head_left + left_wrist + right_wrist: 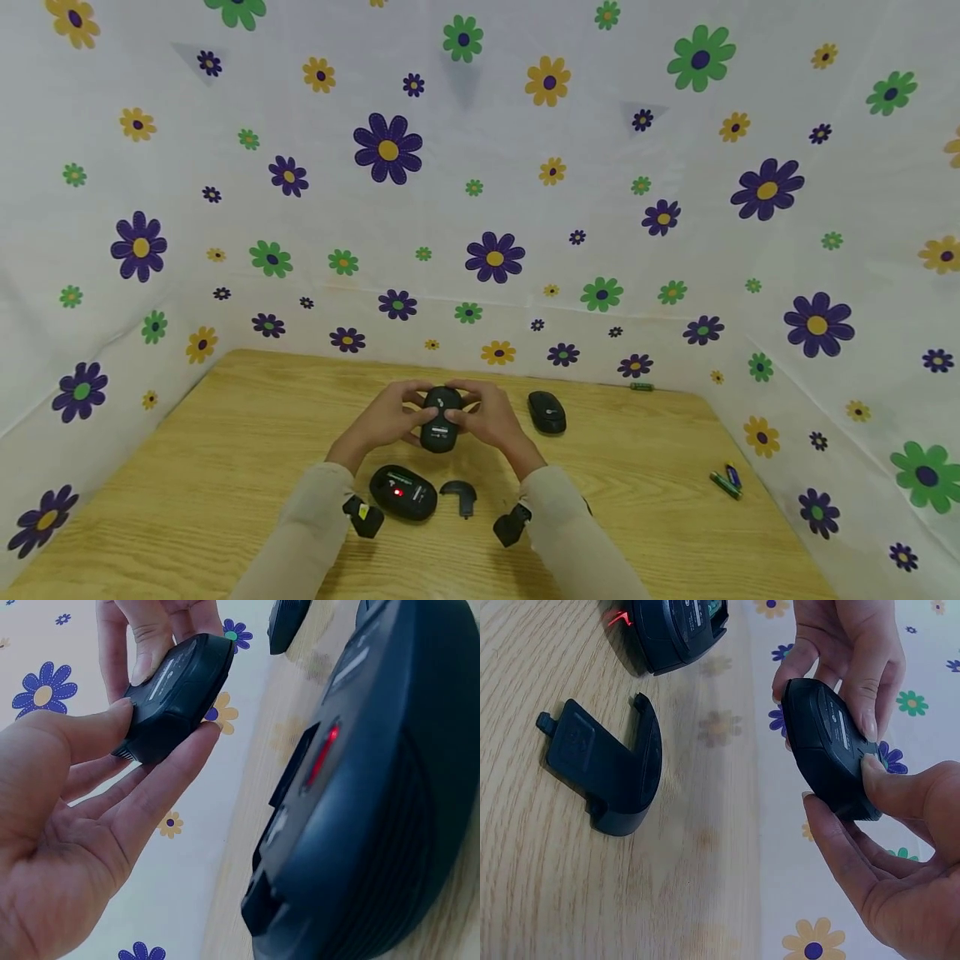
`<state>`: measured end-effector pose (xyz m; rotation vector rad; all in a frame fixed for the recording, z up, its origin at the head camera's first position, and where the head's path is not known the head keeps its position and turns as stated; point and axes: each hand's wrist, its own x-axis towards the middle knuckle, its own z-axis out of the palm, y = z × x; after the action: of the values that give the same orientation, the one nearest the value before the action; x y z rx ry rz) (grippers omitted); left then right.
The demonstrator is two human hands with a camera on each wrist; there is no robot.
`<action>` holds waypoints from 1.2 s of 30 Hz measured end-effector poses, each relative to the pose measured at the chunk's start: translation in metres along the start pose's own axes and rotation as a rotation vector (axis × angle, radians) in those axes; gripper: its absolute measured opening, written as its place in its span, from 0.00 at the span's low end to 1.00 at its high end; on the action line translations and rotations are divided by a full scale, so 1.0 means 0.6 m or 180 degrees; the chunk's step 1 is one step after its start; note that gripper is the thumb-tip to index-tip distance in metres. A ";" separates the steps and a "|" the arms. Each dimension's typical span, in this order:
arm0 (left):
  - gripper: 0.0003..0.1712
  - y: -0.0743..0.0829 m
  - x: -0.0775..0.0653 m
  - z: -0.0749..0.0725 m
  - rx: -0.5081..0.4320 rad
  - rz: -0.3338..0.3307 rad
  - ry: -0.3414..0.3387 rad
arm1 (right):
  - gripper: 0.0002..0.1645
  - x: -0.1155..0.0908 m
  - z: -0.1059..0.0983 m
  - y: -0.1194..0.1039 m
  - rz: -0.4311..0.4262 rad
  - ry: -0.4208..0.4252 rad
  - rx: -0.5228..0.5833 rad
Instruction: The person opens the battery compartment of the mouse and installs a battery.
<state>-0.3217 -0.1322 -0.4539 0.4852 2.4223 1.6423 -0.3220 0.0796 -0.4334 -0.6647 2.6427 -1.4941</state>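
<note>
Both hands hold a black computer mouse (439, 433) above the table, its underside with a white label turned up. My left hand (387, 416) grips its left side, thumb on the underside; my right hand (486, 414) grips the right side the same way. In the left wrist view the mouse (180, 697) is pinched between thumbs and fingers. Below the hands a second mouse (405, 493) lies upside down with its red sensor light on and its battery bay uncovered. Beside it on the wood is a detached black battery cover (460, 495), seen close in the right wrist view.
A third black mouse (547, 412) sits upright on the table (292, 417), right of the hands. One green battery (642, 387) lies at the back edge; another green battery (725, 485) and a blue one (732, 475) lie at the right. Flowered white sheeting (450, 225) encloses the table.
</note>
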 end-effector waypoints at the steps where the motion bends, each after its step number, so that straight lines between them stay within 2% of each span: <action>1: 0.27 0.000 0.000 0.000 0.0002 0.0002 -0.0004 | 0.27 0.000 0.000 0.000 0.0007 0.0000 0.0002; 19: 0.26 0.011 0.000 0.008 0.0009 -0.0008 -0.0023 | 0.25 -0.001 -0.003 0.004 0.0047 0.0028 -0.0009; 36: 0.27 0.002 -0.002 0.004 0.0033 -0.0010 -0.0045 | 0.25 -0.001 0.004 0.000 0.0092 -0.0018 -0.0004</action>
<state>-0.3198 -0.1303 -0.4535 0.4926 2.4216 1.6202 -0.3211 0.0779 -0.4347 -0.6271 2.6377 -1.4810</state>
